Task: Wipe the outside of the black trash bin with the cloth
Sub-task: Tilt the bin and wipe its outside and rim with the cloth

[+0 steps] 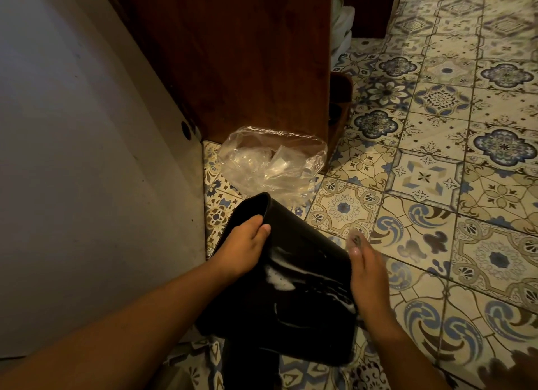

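Observation:
The black trash bin (pixel 302 276) is tipped on its side low in the middle of the view, with its open mouth toward the wall on the left. Pale wet streaks shine on its upper side. My left hand (pixel 246 248) grips the bin's rim, thumb outside and fingers over the edge. My right hand (pixel 368 279) lies flat against the bin's right side. A pale, blurred bit of cloth (pixel 356 239) shows at its fingertips, and another scrap peeks out under the palm. Most of the cloth is hidden by the hand.
A clear plastic bag (pixel 273 162) lies crumpled on the patterned tile floor (pixel 436 186) just beyond the bin. A dark wooden cabinet (pixel 233 55) stands behind it. A pale wall panel (pixel 87 156) runs along the left.

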Available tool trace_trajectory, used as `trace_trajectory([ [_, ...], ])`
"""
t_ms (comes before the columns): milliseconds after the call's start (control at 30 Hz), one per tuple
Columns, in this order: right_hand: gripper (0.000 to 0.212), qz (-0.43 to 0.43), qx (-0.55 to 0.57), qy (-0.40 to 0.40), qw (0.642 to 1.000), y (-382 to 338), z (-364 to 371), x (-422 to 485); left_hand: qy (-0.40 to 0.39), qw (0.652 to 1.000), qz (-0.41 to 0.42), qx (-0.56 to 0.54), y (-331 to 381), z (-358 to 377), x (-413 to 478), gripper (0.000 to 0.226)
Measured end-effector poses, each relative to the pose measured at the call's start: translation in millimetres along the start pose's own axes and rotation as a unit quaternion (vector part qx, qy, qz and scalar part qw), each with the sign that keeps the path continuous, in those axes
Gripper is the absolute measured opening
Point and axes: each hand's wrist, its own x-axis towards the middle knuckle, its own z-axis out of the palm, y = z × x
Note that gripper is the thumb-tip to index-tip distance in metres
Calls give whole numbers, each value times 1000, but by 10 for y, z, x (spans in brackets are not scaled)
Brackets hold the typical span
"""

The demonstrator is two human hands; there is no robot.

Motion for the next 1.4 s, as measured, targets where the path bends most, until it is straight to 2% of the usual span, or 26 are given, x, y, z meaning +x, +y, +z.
trace_trajectory([
  [167, 51, -182, 28, -46, 982, -762, 181, -138, 9, 999, 32, -40, 17, 55, 3, 36],
  [267, 56, -231, 16, -83, 969, -970, 386, -192, 17, 996, 45, -76, 19, 82, 14, 44],
  [433, 56, -287, -23, -70, 955, -974, 705, -281, 36, 992, 11, -118, 49, 135, 47, 56],
  [567, 64, -242, -19, -89, 966, -952, 749, -274, 42, 983, -16, -177, 46, 198, 67, 57],
  [633, 67, -254, -59, -116, 958, -912, 709, -270, 51, 982, -19, -178, 45, 217, 74, 54],
  [800, 63, -254, -119, -135, 950, -726, 594, -305, 105, 991, 5, -86, 71, 246, 72, 51],
  [900, 64, -234, -134, -125, 955, -526, 541, -314, 101, 994, 17, -26, 0, 219, 84, 33],
  [1000, 64, -191, -143, -119, 964, -289, 461, -316, 68, 997, 6, -31, -15, 175, 52, 25],
  [1167, 66, -116, -156, -96, 976, 138, 283, -261, 62, 997, 25, -30, 74, 210, 13, 25],
  [1300, 75, -39, -107, -90, 989, 325, 195, -284, 51, 998, 34, -14, 152, 235, -6, 24],
  [1400, 51, -38, -141, -50, 988, 486, 168, -308, 52, 998, 46, 3, 180, 232, 7, 27],
])
